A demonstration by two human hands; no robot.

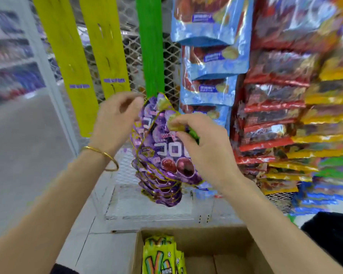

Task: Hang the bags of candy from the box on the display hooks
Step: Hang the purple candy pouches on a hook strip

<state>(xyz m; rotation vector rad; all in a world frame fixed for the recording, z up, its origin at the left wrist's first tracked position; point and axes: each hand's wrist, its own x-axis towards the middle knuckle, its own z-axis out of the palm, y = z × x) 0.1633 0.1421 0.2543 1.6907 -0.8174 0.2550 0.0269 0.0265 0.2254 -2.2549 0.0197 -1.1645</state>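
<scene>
At centre frame my right hand [202, 143] pinches the top corner of the purple candy bag [166, 149]. My left hand [117, 115] curls just left of it; I can't tell its grip

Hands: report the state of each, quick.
Left hand: pinching the top of a purple candy bag.
Right hand: pinching the top of the front purple bag.

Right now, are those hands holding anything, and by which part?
The right hand pinches the front purple candy bag by its top edge. The left hand is at the top of the purple bag behind; whether it grips is unclear.
</scene>
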